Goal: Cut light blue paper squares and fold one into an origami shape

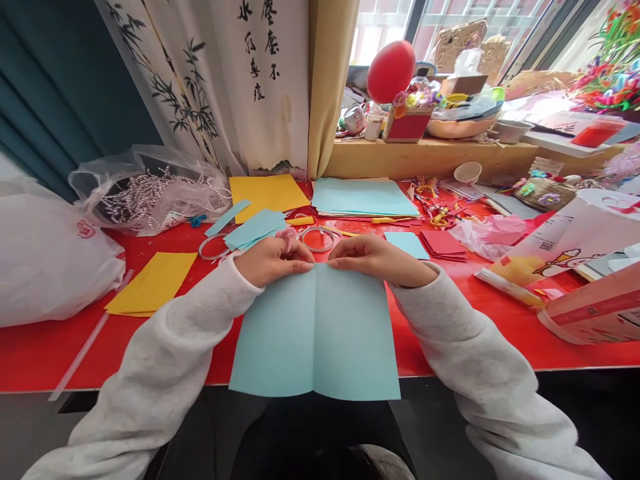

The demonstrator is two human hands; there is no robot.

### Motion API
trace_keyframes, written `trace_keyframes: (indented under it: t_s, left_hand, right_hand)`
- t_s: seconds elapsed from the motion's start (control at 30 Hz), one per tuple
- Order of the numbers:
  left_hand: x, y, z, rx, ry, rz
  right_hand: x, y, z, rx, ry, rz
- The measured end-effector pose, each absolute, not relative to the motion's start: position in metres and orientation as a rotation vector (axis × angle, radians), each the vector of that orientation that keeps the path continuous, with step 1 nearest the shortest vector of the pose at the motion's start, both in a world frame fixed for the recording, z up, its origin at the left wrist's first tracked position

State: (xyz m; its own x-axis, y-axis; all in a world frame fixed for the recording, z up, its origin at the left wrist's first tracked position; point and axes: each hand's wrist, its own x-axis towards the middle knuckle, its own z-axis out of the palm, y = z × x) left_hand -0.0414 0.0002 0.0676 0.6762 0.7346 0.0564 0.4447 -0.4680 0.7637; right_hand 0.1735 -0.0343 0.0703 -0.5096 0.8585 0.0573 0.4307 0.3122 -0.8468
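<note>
A light blue sheet of paper (350, 333) with a crease down its middle hangs over the table's front edge. My left hand (275, 259) pinches its top edge just left of the crease, and my right hand (375, 259) pinches it just right of the crease. Beyond my left hand lie cut light blue pieces (257, 228) and a metal ring (213, 247). Another ring (319, 240) rests behind the gap between my hands. Past my right hand are a small light blue piece (407, 245) and a pile of red paper pieces (444, 245).
Yellow paper (153, 283) lies at the left beside a white plastic bag (50, 253). Behind are a yellow sheet (269, 193) and a stack of light blue paper (364, 196). Paper cups (595, 303) crowd the right. A red balloon (391, 71) stands by the window.
</note>
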Motion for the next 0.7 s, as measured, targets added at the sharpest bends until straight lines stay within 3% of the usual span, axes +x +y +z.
trace_keyframes:
  t_s: [0.17, 0.3, 0.4, 0.53, 0.7]
  left_hand:
    - [-0.049, -0.002, 0.059, 2.061, 0.977, 0.399]
    - [-0.049, -0.008, 0.044, 1.936, 1.022, 0.294]
    - [-0.05, -0.01, 0.024, 1.979, 1.073, 0.295]
    - [-0.055, -0.012, 0.003, 2.357, 1.179, 0.272]
    - [-0.069, -0.061, -0.001, 2.931, 0.901, 0.347]
  right_hand:
    - [0.175, -0.038, 0.059, -1.169, -2.308, 1.028]
    - [0.166, -0.064, 0.057, -1.372, -2.439, 0.443]
    - [0.159, -0.102, 0.052, -1.247, -2.511, 0.066]
    - [0.148, -0.157, 0.019, -0.969, -2.755, 0.069]
    - [0.135, -0.187, -0.031, -1.069, -2.691, -0.149]
